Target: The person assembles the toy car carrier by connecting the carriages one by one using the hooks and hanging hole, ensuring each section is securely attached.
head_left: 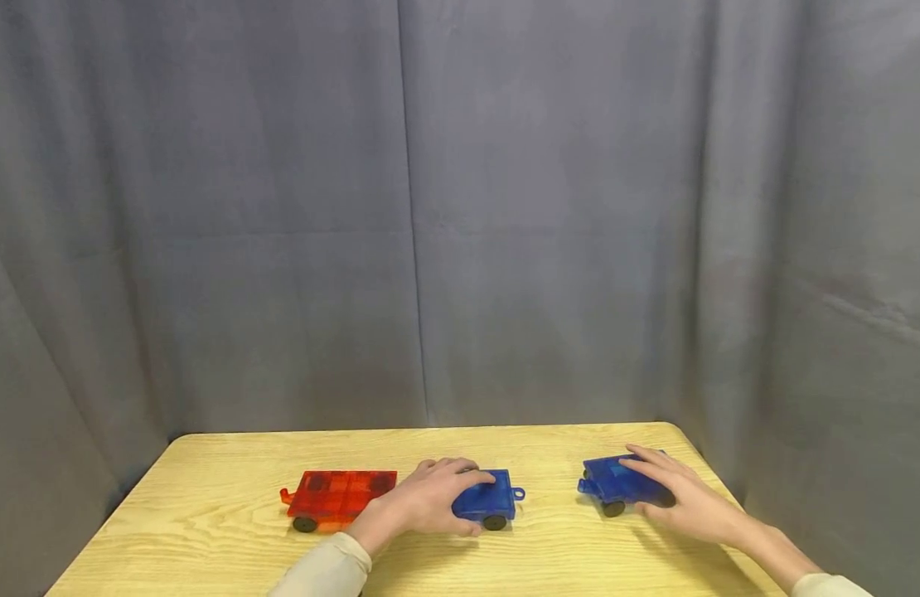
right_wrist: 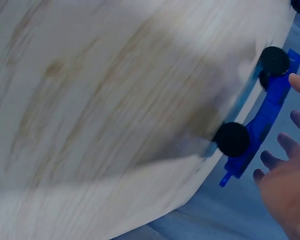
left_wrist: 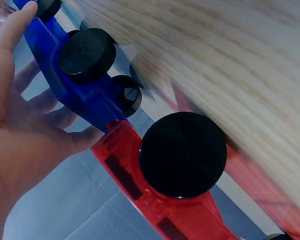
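Note:
My left hand grips a translucent blue toy train car in the middle of the table, its thumb along the near side and its fingers across the top and far side. Left of it stands a translucent red toy train car, whose end meets the blue car's end in the left wrist view. Over a second blue toy train car on the right, my right hand spreads its fingers. There the thumb is at the car's edge, with the other fingers stretched apart in the right wrist view.
All the cars stand on black wheels on a light wooden table with rounded far corners. Grey curtains hang behind it and on both sides. A hitch ring on the middle car faces the hook of the right car across a gap.

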A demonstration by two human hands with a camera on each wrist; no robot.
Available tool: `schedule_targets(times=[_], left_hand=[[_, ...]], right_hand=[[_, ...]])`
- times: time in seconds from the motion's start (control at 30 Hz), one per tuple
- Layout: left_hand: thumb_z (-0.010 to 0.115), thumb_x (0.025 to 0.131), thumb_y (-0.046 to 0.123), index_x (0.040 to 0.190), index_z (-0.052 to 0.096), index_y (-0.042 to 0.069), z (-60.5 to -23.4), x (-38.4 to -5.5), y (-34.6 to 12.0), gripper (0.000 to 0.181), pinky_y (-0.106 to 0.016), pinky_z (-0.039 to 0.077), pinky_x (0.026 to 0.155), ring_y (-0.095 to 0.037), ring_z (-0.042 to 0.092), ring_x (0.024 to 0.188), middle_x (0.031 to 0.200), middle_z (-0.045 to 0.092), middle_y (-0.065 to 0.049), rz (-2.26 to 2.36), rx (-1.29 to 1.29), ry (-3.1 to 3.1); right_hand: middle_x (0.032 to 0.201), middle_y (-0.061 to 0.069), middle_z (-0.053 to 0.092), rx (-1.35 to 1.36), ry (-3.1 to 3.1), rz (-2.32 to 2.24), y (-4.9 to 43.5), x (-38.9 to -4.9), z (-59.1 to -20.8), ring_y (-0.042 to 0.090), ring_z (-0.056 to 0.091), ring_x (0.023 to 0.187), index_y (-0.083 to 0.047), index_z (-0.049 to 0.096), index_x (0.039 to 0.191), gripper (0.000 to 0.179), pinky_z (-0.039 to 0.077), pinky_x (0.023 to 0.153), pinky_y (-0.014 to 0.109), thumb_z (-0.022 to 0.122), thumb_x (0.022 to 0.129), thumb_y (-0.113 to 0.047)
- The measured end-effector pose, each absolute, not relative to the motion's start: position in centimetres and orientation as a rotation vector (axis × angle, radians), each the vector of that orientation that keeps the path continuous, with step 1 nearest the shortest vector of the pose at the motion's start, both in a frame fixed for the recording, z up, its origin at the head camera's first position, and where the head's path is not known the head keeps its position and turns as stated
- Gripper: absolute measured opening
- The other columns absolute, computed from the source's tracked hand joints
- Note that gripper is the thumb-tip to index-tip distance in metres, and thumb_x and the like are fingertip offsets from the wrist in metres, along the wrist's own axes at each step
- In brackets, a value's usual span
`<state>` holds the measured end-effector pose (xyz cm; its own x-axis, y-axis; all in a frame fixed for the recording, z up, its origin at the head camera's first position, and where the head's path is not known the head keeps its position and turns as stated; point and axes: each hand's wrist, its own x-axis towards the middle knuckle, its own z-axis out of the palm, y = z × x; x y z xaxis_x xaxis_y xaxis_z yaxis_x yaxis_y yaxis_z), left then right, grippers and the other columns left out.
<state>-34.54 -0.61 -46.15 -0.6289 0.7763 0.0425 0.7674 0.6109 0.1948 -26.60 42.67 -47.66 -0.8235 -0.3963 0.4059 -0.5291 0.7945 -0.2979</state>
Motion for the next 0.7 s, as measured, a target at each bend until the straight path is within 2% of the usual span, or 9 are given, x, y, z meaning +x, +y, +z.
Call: schedule_targets(times=[0.17,0.43,0.7], left_hand=[[0.076,0.086,0.056,0.147,0.053,0.036,-45.8,-34.5,-0.3,0.067,-0.053,0.040,0.104,-0.021,0.050,0.128,0.144,0.051,0.004,0.300,1.377,2.812],[0.077,0.087,0.051,0.144,0.056,0.034,-45.2,-34.6,0.2,0.064,-0.049,0.046,0.098,-0.020,0.055,0.120,0.140,0.054,0.003,0.314,1.370,2.834],[0.079,0.084,0.050,0.140,0.059,0.037,-44.9,-34.2,0.2,0.061,-0.051,0.046,0.097,-0.019,0.056,0.119,0.139,0.055,0.005,0.337,1.343,2.804]], right_hand=[[0.152,0.016,0.047,0.698,-2.679,0.537,43.4,-26.5,-47.7,0.054,0.036,0.136,-0.009,0.064,0.139,0.057,0.027,0.099,0.075,0.081,0.087,-0.025],[0.150,0.018,0.048,0.619,-2.726,0.620,43.5,-26.5,-47.2,0.056,0.031,0.139,-0.008,0.064,0.138,0.049,0.024,0.100,0.078,0.070,0.098,-0.036],[0.143,0.016,0.056,0.634,-2.668,0.541,43.2,-26.4,-47.4,0.052,0.045,0.131,-0.008,0.070,0.130,0.043,0.033,0.099,0.073,0.071,0.097,-0.036]])
